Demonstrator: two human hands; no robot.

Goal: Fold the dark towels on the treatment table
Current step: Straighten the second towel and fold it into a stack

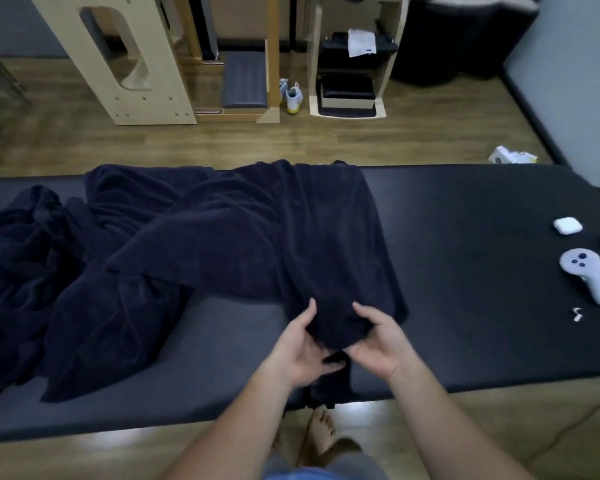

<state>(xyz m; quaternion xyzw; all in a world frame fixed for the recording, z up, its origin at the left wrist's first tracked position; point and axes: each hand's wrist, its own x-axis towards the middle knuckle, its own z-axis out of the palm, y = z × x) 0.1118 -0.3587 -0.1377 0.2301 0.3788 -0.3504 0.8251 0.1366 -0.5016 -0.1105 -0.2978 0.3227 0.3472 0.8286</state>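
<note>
A large dark navy towel lies spread and rumpled across the middle of the dark treatment table. More dark towel cloth is heaped in folds at the left end. My left hand and my right hand sit close together at the towel's near edge. Each grips a bunched corner of the cloth, thumbs on top. A bit of the towel hangs over the table's front edge below my hands.
Two white game-style controllers, a small white case and a small white item lie at the table's right end. Beyond the table stand wooden furniture, shoes and a shelf unit on the wooden floor.
</note>
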